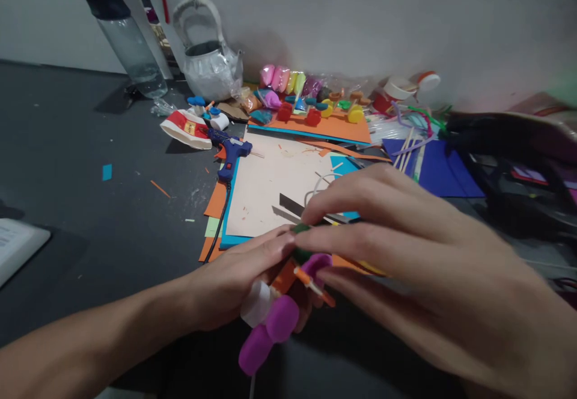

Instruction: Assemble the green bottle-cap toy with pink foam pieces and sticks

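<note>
My left hand (252,261) is closed around a small handmade craft model (285,280) held above the near edge of the table. Purple clay lumps (282,319), a white piece (256,304) and orange strips show on it, and a thin white stick pokes out below. At its far end is a lump of dark green clay (303,252). The fingertips of my right hand (383,249) press on this green lump, with the thumb by a purple curved piece (318,265). My fingers hide part of the model.
A blue glue gun (232,154) lies left of a pale paper sheet (279,176). Beyond my right fingers lies a dark blade (292,205). Behind stand small clay models on orange card (315,122), a kettle (207,68) and a water bottle (135,56).
</note>
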Action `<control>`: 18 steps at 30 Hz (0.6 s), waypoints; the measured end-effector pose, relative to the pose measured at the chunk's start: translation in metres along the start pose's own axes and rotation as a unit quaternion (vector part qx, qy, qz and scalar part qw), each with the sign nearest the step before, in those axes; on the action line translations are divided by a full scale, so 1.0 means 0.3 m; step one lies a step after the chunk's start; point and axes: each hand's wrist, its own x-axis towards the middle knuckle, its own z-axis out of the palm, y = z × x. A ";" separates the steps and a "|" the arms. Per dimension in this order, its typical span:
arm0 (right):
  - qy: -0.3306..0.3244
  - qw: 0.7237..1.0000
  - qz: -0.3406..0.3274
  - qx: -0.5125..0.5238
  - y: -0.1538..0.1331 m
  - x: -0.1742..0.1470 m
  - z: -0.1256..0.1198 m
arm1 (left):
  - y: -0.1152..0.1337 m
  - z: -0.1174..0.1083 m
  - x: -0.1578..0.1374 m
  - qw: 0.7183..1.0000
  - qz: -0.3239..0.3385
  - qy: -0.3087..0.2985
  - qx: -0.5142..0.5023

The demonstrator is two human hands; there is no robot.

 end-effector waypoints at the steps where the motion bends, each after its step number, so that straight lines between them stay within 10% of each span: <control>1: 0.029 0.999 0.020 0.000 0.000 0.002 -0.003 | 0.001 0.000 0.001 1.000 -0.013 0.002 -0.018; 5: 0.122 0.988 0.091 0.007 0.002 0.013 0.003 | 0.014 0.009 0.001 0.998 -0.012 0.035 -0.044; 18: 0.088 0.989 0.110 0.055 -0.021 0.012 0.029 | 0.032 0.024 -0.007 0.997 0.070 0.035 -0.026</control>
